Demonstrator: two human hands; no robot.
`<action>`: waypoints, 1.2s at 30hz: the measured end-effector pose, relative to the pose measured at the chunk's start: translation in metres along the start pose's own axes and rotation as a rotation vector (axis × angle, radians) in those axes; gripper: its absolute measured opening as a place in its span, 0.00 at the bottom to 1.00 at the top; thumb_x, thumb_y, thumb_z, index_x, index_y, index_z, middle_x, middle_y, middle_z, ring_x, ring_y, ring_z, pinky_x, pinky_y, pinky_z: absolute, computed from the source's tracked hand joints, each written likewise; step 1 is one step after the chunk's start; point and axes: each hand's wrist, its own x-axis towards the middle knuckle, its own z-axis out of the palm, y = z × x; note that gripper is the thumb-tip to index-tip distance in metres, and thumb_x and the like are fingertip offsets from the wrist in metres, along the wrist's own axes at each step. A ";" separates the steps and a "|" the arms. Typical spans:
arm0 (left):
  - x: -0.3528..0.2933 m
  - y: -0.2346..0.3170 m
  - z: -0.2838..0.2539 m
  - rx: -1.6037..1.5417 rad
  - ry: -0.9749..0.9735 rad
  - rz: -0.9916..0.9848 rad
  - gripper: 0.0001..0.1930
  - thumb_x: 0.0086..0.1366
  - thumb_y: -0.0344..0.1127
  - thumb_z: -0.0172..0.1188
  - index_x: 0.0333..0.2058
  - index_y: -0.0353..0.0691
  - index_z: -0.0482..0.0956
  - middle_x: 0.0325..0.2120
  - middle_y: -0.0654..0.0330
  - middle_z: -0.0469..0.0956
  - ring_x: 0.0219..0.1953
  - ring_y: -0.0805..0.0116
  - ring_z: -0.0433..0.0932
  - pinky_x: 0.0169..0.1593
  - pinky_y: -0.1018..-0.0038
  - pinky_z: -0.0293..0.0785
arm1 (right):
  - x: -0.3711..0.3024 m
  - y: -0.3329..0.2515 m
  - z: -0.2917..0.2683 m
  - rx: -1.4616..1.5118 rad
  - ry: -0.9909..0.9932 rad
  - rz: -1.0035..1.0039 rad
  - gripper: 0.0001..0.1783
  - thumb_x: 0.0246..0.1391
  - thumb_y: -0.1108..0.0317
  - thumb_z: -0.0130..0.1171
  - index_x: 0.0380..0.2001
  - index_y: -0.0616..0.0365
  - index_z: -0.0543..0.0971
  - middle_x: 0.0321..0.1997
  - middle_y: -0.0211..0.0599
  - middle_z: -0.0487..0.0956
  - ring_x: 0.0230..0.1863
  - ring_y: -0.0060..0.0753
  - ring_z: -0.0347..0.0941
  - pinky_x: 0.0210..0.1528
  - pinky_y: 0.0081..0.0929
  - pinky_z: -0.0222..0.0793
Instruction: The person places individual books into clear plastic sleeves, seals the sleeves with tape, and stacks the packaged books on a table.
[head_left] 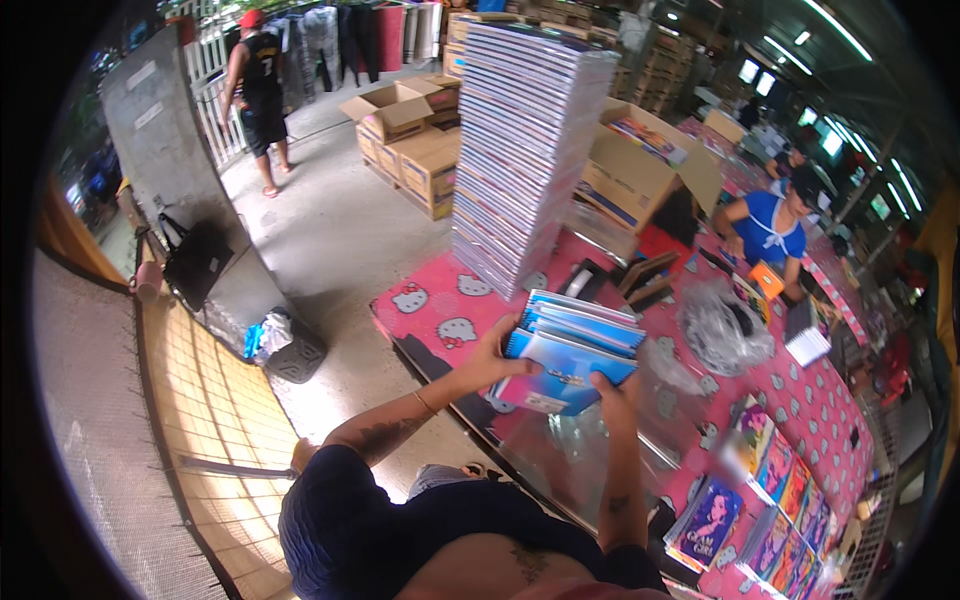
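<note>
Between my two hands is a small stack of spiral notebooks (565,365) with blue and pink covers, held above the table. My left hand (493,360) grips its left side, with the thumb across the front cover. On the lower right, my right hand (613,398) closes on the stack, its thumb on the cover. Several notebooks in the stack are fanned a little apart at the top. Just beyond them rises a tall pile of notebooks (525,150) with many thin edges showing. Clear plastic sheeting (560,450) lies on the table below my hands.
The table has a pink patterned cover (425,300). Colourful notebooks (790,490) lie at the near right, crumpled clear plastic bags (725,330) in the middle. An open carton (640,170) stands behind the tall pile. A co-worker (770,230) sits across; another person (258,90) stands far left.
</note>
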 end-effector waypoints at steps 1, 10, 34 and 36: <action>0.000 -0.001 -0.021 0.023 0.020 -0.030 0.41 0.50 0.24 0.68 0.63 0.37 0.59 0.51 0.60 0.71 0.52 0.70 0.72 0.55 0.72 0.71 | 0.011 0.015 0.016 0.065 -0.018 0.006 0.40 0.47 0.67 0.72 0.61 0.60 0.62 0.54 0.36 0.73 0.56 0.29 0.69 0.60 0.31 0.65; -0.017 -0.047 -0.117 0.210 0.161 -0.074 0.48 0.52 0.24 0.64 0.69 0.37 0.46 0.54 0.52 0.68 0.52 0.64 0.72 0.53 0.69 0.73 | 0.038 0.132 0.091 0.075 -0.077 0.030 0.59 0.41 0.61 0.78 0.67 0.63 0.49 0.62 0.45 0.64 0.62 0.38 0.62 0.64 0.37 0.59; 0.024 0.041 -0.048 1.412 -0.092 0.518 0.54 0.53 0.59 0.68 0.66 0.26 0.52 0.65 0.35 0.56 0.68 0.41 0.55 0.68 0.51 0.52 | 0.035 0.131 0.087 -0.007 -0.091 0.097 0.47 0.35 0.62 0.80 0.57 0.61 0.64 0.52 0.41 0.76 0.55 0.33 0.73 0.57 0.33 0.69; 0.033 0.042 -0.044 1.427 -0.312 0.374 0.58 0.52 0.62 0.67 0.66 0.25 0.49 0.65 0.33 0.55 0.69 0.40 0.54 0.69 0.50 0.51 | 0.036 0.125 0.083 -0.021 -0.056 0.059 0.47 0.35 0.61 0.80 0.56 0.60 0.65 0.51 0.42 0.77 0.54 0.34 0.73 0.57 0.33 0.69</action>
